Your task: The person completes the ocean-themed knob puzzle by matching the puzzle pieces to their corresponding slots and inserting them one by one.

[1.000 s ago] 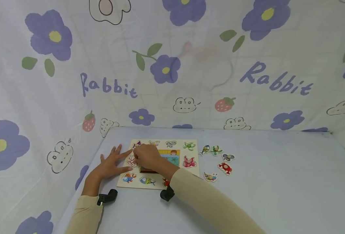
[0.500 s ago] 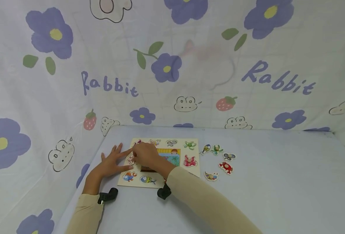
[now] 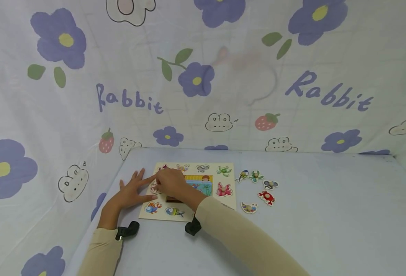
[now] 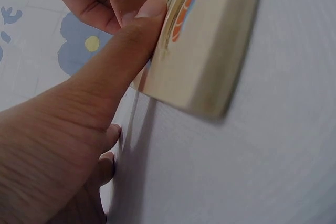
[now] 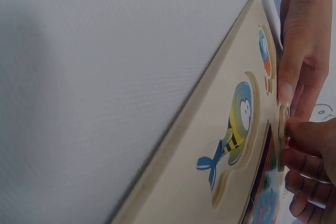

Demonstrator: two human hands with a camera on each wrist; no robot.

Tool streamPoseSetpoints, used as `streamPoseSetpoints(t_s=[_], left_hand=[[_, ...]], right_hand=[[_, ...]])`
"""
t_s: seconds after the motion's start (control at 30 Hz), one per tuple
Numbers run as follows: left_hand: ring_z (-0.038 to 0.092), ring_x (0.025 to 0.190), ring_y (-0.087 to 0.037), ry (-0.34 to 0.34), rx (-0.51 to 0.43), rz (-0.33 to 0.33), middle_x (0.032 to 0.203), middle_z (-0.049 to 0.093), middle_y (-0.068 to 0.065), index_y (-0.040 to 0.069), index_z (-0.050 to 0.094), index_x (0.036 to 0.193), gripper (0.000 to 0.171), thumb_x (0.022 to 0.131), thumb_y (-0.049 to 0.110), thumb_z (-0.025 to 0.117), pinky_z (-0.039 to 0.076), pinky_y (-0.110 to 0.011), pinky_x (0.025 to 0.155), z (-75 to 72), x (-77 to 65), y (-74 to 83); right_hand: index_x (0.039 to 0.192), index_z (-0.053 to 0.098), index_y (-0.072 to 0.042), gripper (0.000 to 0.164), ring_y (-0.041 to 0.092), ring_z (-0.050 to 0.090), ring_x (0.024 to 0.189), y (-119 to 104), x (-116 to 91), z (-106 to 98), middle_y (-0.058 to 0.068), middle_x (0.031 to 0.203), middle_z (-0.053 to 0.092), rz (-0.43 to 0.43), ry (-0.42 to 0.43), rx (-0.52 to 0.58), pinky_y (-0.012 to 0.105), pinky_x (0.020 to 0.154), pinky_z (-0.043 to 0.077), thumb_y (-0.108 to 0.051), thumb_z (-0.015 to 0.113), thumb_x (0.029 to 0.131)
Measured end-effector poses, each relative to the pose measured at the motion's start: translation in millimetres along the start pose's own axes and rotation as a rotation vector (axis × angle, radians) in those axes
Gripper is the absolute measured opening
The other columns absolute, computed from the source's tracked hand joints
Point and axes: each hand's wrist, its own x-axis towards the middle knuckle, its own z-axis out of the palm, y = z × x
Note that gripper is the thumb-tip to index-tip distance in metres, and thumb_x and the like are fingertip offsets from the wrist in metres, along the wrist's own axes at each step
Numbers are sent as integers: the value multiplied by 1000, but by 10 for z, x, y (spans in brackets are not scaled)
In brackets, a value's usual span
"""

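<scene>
The board [image 3: 230, 180] lay flat on the counter [image 3: 327, 214], its slots set round a central picture [image 3: 203, 186]. The right hand [image 3: 171, 184] had its grip closed on a thin piece [image 5: 282, 129] at the board's left side, the fingers curled in a pinch. That piece was seen edge-on in the right wrist view, and whether it sat fully down could not be told; its face was mostly hidden.

The left hand [image 3: 128, 193] lay with its fingers spread and its grip relaxed, thumb and forefinger reaching onto the board's left edge, the thumb tip just beside the pinched piece.

In the fish slot [image 5: 239, 121] the printed fish lay sunk below the board's surface. The turtle slot [image 3: 224, 170] and ray slot [image 3: 203, 168] showed their pictures along the far edge. The starfish [image 3: 225, 189], on the right side, looked filled, a pale knob at its middle.

Well apart from both hands, five loose pieces lay right of the board: a fish [image 3: 243, 175] nearest its edge, a turtle [image 3: 256, 176] just beside, then a ray [image 3: 270, 184], a red crab [image 3: 266, 197] and a tan-and-blue piece [image 3: 249, 207].
</scene>
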Motion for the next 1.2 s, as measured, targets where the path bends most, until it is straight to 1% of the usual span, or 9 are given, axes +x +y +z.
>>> streamPoseSetpoints(t_s=[0.23, 0.4, 0.6, 0.7, 0.77, 0.83, 0.93, 1.07, 1.2], left_hand=[[1, 151, -53, -5, -13, 7, 166, 12, -26, 24, 46, 154, 84, 83, 57, 78, -9, -84, 103, 1, 4, -18], [1, 151, -52, -8, -10, 4, 166, 12, -26, 24, 46, 154, 84, 83, 57, 78, -10, -84, 104, 7, 12, -16], [1, 151, -53, -10, -15, 11, 166, 12, -26, 24, 46, 154, 84, 83, 57, 78, -10, -84, 103, 6, 16, 1], [1, 151, -53, -13, -10, 3, 166, 11, -26, 25, 46, 154, 84, 84, 57, 77, -10, -84, 103, 4, 9, 0], [1, 151, -53, -13, -4, -3, 166, 11, -26, 26, 45, 155, 84, 84, 58, 77, -10, -84, 104, 4, 9, 1], [1, 151, -53, -15, -3, -9, 167, 11, -26, 27, 45, 155, 84, 83, 59, 77, -10, -83, 104, 4, 8, 3], [2, 151, -54, -11, 1, -9, 166, 11, -26, 27, 45, 154, 84, 83, 59, 77, -10, -84, 103, 5, 9, 6], [2, 150, -55, -6, 5, -1, 166, 11, -27, 27, 46, 154, 84, 83, 60, 76, -9, -85, 103, 10, 14, -1], [1, 150, -55, -12, 11, 0, 166, 10, -27, 28, 44, 155, 85, 83, 63, 74, -9, -85, 102, 19, 7, -21]], right_hand=[[79, 70, -22, 25, 7, 54, 64, -26, 13, 9, -10, 74, 62, 5, -2, -28, 26, 56, 45, -42, 74, 93], [81, 70, -21, 25, 8, 54, 65, -23, 14, 13, -10, 75, 62, 24, -10, -18, 26, 57, 45, -43, 74, 93], [91, 76, -21, 21, 9, 54, 68, -46, 0, 5, -8, 80, 65, 49, -49, -16, 27, 59, 45, -41, 70, 96], [90, 75, -23, 19, 9, 53, 66, -59, -22, -2, -9, 77, 63, 53, -77, -21, 27, 56, 43, -38, 68, 98], [85, 73, -22, 19, 10, 54, 63, -55, -50, -20, -8, 74, 61, 61, -88, -24, 27, 54, 43, -35, 67, 99], [85, 70, -22, 18, 10, 55, 63, -38, -87, -35, -8, 73, 61, 72, -91, -25, 28, 53, 43, -33, 67, 99], [95, 70, -22, 14, 10, 60, 69, 9, -166, -69, -9, 82, 67, 70, -73, -33, 28, 57, 48, -35, 68, 98], [112, 73, -23, 24, 9, 66, 81, 89, -303, -147, -9, 99, 73, 34, -32, -26, 28, 62, 53, -40, 72, 95], [111, 75, -22, 25, 8, 64, 76, 156, -435, -225, -9, 99, 74, 7, -20, 8, 26, 59, 51, -39, 74, 94]])
